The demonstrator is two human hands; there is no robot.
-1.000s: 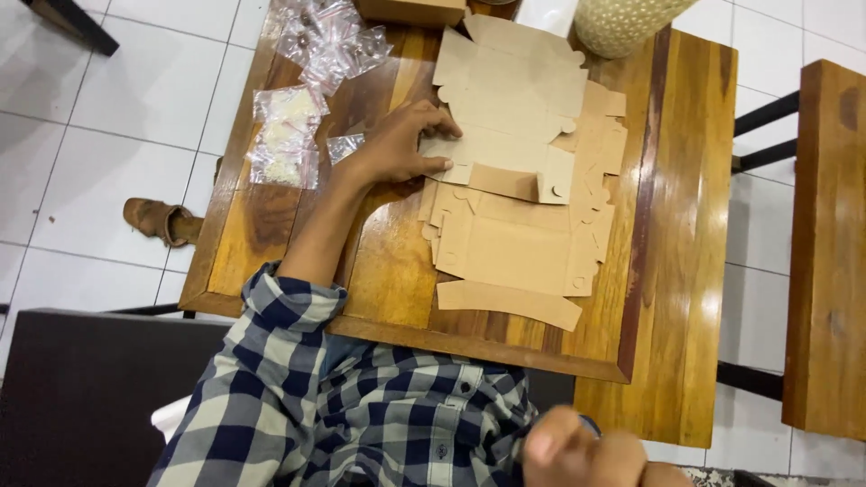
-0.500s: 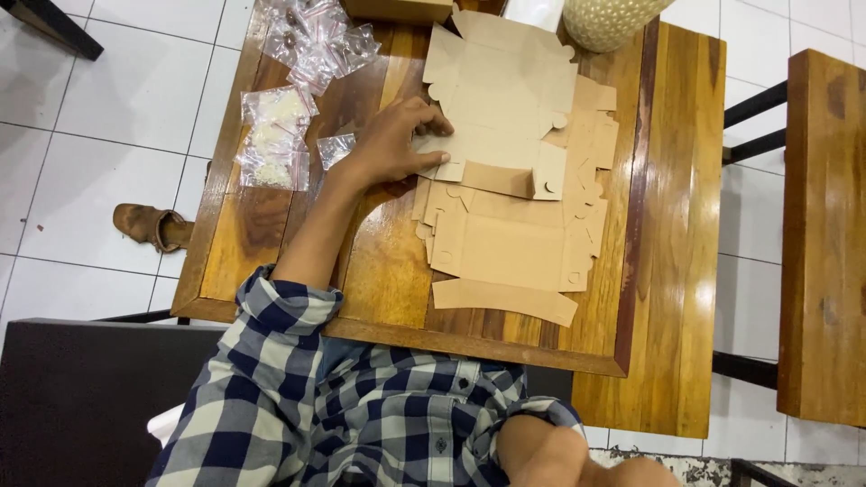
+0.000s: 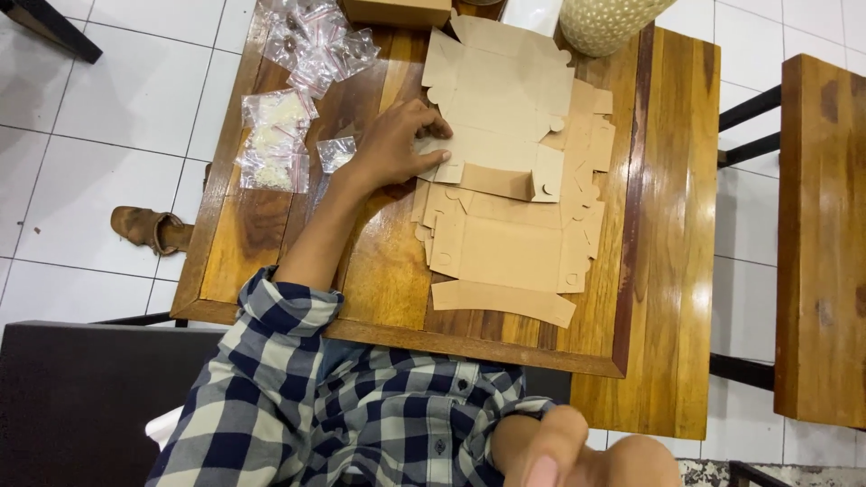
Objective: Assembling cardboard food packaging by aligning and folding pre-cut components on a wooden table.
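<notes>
Brown cardboard box blanks (image 3: 505, 243) lie flat and overlapping on the wooden tabletop (image 3: 667, 271). The left hand (image 3: 397, 149) rests on the left edge of the top blank (image 3: 501, 108), fingers curled and pressing it down; one flap near the middle stands partly folded up, and the sheets beneath look unfolded, so the folding seems barely begun. The right hand (image 3: 577, 455) is blurred at the bottom edge, so its state cannot be told. Clear plastic bags (image 3: 289, 117) sit left of the hand; their contents are hard to make out.

Home packing spot: wooden table (image 3: 667, 271), tiled floor (image 3: 99, 153).
</notes>
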